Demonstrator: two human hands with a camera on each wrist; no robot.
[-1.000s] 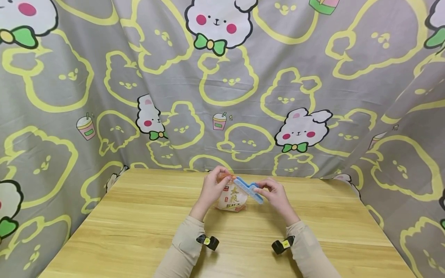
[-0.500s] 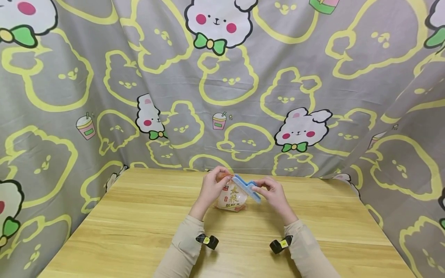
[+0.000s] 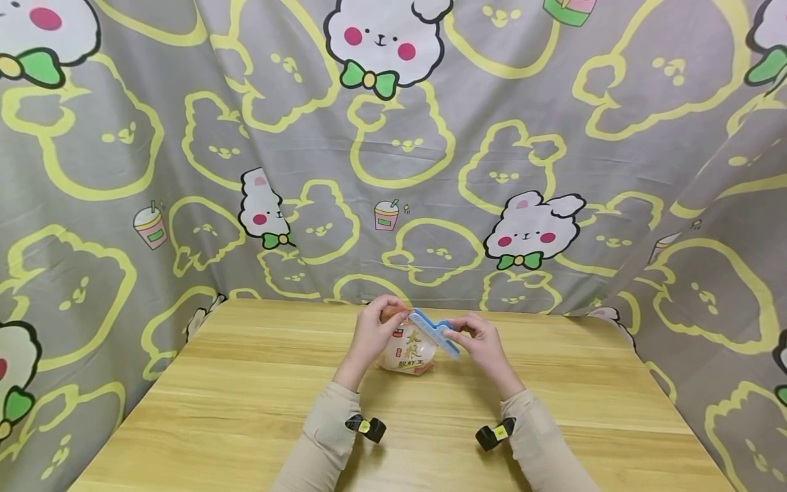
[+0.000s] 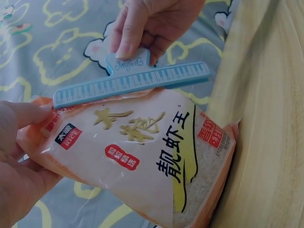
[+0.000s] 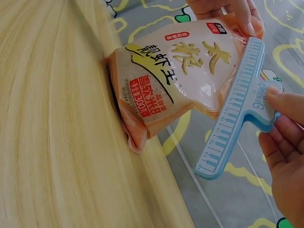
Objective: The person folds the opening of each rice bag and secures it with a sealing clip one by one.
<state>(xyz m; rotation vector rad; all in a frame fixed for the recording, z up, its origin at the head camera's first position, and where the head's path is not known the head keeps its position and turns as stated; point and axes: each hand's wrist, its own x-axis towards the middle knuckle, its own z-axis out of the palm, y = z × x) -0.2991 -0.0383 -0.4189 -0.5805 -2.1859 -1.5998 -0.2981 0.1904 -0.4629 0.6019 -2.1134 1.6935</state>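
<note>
A small plastic bag of rice [image 4: 142, 137], white and orange with gold and black lettering, stands on the wooden table. My left hand [image 3: 376, 331] pinches its top corner between thumb and fingers. Along the bag's upper edge lies a long blue clip [image 5: 232, 114] with a piano-key pattern. My right hand [image 3: 482, 340] pinches the clip's handle tabs, thumb on the near side. In the right wrist view one end of the clip is by the left thumb, and the other sticks out past the bag. How far its jaws stand apart cannot be told.
The wooden table [image 3: 246, 389] reaches back to a grey curtain [image 3: 332, 150] printed with yellow outlines and white rabbits. A small black wrist camera [image 3: 367, 428] sits on the left wrist, another black camera [image 3: 495, 434] on the right.
The right hand and the clip have shifted slightly left, toward the left hand, and the clip overlaps the bag's top a little more. The left hand has stayed nearly still.
</note>
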